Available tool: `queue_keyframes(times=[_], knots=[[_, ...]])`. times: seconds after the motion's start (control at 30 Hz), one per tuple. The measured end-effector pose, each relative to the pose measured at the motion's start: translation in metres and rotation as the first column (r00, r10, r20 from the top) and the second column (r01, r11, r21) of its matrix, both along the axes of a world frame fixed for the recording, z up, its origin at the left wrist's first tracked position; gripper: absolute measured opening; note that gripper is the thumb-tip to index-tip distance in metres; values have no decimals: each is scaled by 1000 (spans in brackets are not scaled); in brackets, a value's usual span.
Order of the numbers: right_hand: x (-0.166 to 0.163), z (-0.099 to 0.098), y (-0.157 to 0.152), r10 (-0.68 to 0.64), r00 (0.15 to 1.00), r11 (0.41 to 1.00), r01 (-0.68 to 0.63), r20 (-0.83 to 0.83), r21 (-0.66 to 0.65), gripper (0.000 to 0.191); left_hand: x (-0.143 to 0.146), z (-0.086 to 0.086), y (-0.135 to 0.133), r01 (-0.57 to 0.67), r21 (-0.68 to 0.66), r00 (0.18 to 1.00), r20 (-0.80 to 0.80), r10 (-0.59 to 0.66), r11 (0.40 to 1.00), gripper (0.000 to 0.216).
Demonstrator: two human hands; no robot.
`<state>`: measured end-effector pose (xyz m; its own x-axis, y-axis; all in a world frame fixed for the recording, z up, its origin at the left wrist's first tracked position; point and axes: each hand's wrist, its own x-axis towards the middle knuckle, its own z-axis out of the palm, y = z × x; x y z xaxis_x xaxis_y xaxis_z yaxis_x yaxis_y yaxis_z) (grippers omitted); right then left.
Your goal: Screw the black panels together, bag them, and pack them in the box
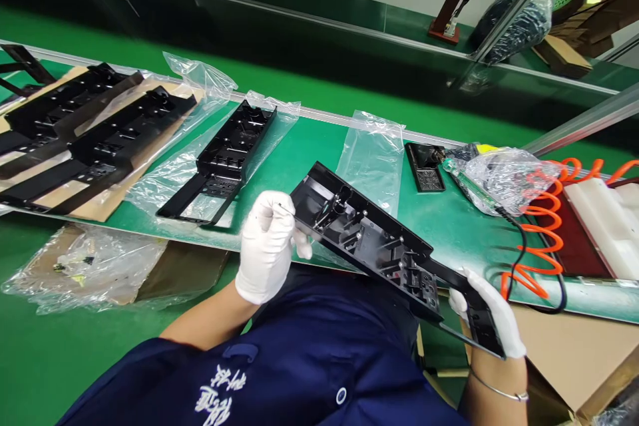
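Note:
A long black plastic housing [369, 239] is tilted above the bench's front edge, its ribbed inner side facing up. My right hand [499, 313], in a white glove, is wrapped around the housing's narrow frame end. At the opposite, wider end is my left hand [267, 246], also gloved in white. Its thumb and fingers are pinched together, with a tiny dark speck between them that is too small to name. Other fingers of this hand touch the housing's lower edge. A similar black housing [229, 146] lies on a clear plastic bag to the left.
More black housings [124, 133] lie on cardboard at the left. A flat clear bag [372, 153] rests behind the held part. To the right are a small black tray [426, 176], a green-handled tool [469, 183], an orange coiled hose [544, 213] and white foam blocks [604, 223]. Open cartons stand below.

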<state>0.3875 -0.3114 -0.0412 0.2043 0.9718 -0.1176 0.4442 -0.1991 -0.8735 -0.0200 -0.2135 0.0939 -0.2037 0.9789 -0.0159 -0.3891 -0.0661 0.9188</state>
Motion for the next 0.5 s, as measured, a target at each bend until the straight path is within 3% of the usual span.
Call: queue_keyframes(times=[0.2,0.33,0.5], knots=[[-18,26,-10,13,991,998,-21,-131,-64,58,-8,-16,9,-64,137,997,47,58,989,45],[-38,52,-14,-53,940,990,4,-336,-143,58,-12,-22,16,-59,136,998,21,56,989,48],[-56,78,-9,-114,923,973,28,-367,-230,71,-13,-22,16,-40,94,998,45,36,995,42]])
